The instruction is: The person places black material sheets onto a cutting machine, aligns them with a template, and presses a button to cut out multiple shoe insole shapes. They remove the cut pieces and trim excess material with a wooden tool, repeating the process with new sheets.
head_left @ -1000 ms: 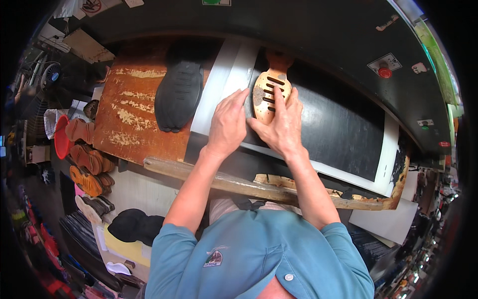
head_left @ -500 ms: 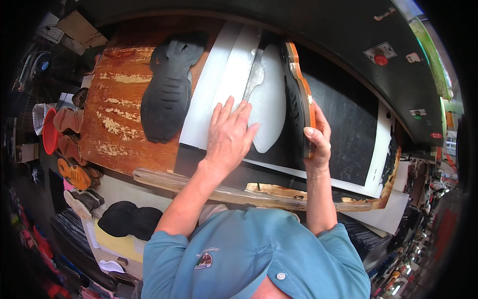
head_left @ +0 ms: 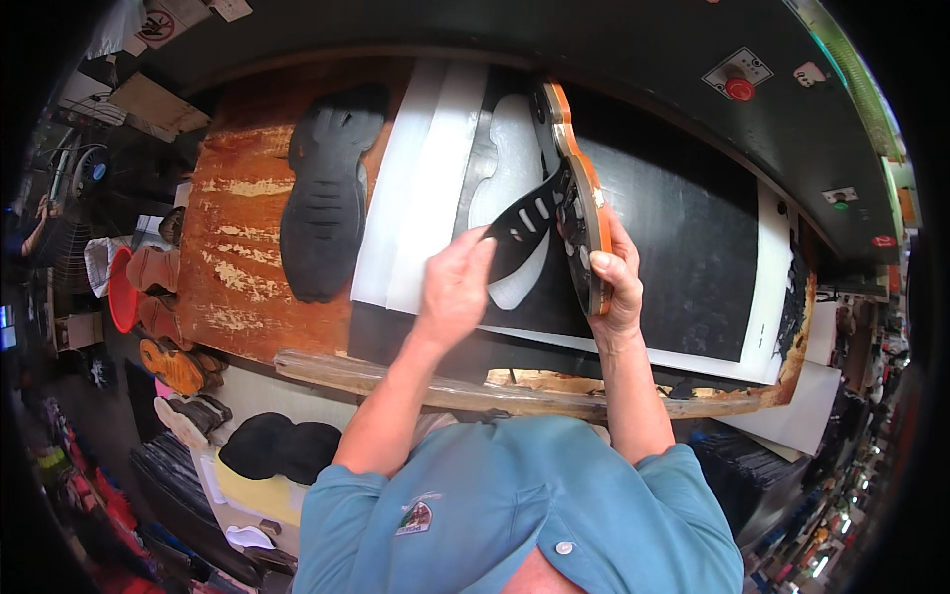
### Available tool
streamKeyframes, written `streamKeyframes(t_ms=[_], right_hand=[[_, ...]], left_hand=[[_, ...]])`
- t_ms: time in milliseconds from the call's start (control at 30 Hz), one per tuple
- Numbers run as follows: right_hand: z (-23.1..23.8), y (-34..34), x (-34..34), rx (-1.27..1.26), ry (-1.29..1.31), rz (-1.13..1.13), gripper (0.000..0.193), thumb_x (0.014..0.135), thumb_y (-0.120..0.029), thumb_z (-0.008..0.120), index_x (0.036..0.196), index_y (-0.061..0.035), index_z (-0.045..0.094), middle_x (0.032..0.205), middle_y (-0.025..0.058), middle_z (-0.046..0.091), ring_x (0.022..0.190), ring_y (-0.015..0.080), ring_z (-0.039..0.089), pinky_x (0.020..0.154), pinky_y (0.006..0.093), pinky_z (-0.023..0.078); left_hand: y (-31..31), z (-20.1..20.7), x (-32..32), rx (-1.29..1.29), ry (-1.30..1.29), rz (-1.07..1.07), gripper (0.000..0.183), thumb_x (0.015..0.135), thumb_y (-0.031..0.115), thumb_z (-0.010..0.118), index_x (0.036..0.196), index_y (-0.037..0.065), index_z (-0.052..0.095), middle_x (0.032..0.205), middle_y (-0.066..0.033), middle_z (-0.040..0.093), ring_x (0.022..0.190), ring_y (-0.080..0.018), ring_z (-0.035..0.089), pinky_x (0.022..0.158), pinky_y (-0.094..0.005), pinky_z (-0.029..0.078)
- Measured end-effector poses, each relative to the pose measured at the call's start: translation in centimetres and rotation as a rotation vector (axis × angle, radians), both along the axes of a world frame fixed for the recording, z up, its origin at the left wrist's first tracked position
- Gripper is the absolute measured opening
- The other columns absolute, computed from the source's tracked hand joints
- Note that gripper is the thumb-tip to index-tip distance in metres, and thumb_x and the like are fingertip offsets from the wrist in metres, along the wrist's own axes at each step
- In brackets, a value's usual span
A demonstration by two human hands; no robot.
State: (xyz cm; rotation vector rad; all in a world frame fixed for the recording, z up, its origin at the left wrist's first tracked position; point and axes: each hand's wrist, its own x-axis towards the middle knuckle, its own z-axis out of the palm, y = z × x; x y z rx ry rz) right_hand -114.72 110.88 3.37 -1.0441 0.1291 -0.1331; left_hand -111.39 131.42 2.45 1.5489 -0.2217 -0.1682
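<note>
My right hand [head_left: 618,282] grips the lower end of an orange-edged cutting die [head_left: 588,198], held on its edge and tilted above the black sheet [head_left: 673,238]. My left hand [head_left: 455,292], slightly blurred, pinches a thin black cut-out piece [head_left: 517,236] with slots in it. That piece bends away from the die's inner side and still touches it near the top. A sole-shaped opening [head_left: 513,148] in the black sheet shows pale material beneath. To the left, a stack of black sole-shaped pieces [head_left: 329,208] lies on the worn wooden board [head_left: 233,198].
White sheets [head_left: 401,208] lie between the stack and the black sheet. A dark machine beam with a red button [head_left: 740,89] and a green button [head_left: 840,205] spans the far side. Black shapes [head_left: 282,445], orange dies [head_left: 170,364] and a red bowl [head_left: 123,289] sit at the left.
My left hand has risen from lying flat on the sheets and taken hold of the black piece, peeling it leftward out of the die. The die has tilted, showing its inner side.
</note>
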Motion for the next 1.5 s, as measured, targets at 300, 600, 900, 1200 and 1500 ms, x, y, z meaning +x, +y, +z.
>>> streamKeyframes(t_ms=[300,600,900,1200,1500], right_hand=[[-1.1,-0.1,0.3,-0.164,-0.086,0.125,0.092,0.070,-0.012,0.088,0.153,0.0065,0.054,0.152,0.0176,0.057,0.143,0.0279,0.053,0.124,0.0395,0.035],[-0.2,-1.6,0.2,-0.105,-0.039,0.077,0.104,0.070,-0.037,0.079,0.158,0.0085,0.047,0.147,0.0171,0.061,0.134,0.0258,0.058,0.119,0.0377,0.039],[-0.3,-4.7,-4.2,-0.535,-0.133,-0.110,0.089,0.075,-0.021,0.090,0.152,0.0059,0.056,0.165,0.0226,0.042,0.152,0.0327,0.044,0.127,0.0448,0.032],[-1.8,-1.7,-1.8,-1.489,-0.061,-0.285,0.078,0.061,-0.020,0.084,0.134,0.0016,0.069,0.151,0.0342,0.046,0.127,0.0482,0.052,0.108,0.0521,0.049],[-2.7,-1.0,-0.9,-1.460,-0.101,-0.340,0.074,0.060,-0.022,0.084,0.131,-0.0021,0.072,0.151,0.0401,0.045,0.126,0.0506,0.053,0.108,0.0521,0.049]], left_hand=[[8.5,-1.5,-0.5,0.485,-0.176,0.475,0.026,0.112,0.013,0.057,0.119,-0.008,0.070,0.102,-0.0082,0.075,0.093,-0.0135,0.066,0.085,-0.0307,0.054],[13.9,-0.8,0.9,-0.044,0.050,0.273,0.031,0.107,-0.001,0.055,0.137,-0.007,0.062,0.125,-0.0092,0.072,0.116,-0.0146,0.066,0.105,-0.0308,0.050],[14.8,-1.1,5.4,0.422,-0.130,0.557,0.040,0.108,0.008,0.063,0.144,-0.008,0.058,0.131,-0.0135,0.071,0.118,-0.0188,0.066,0.106,-0.0333,0.050],[6.9,-1.1,2.6,0.655,-0.575,0.245,0.051,0.099,0.008,0.070,0.148,-0.003,0.060,0.155,-0.0244,0.056,0.147,-0.0410,0.050,0.124,-0.0467,0.039],[3.3,-3.4,1.7,0.908,-0.746,-0.006,0.062,0.094,0.024,0.081,0.146,0.000,0.058,0.162,-0.0311,0.046,0.154,-0.0504,0.039,0.125,-0.0622,0.031]])
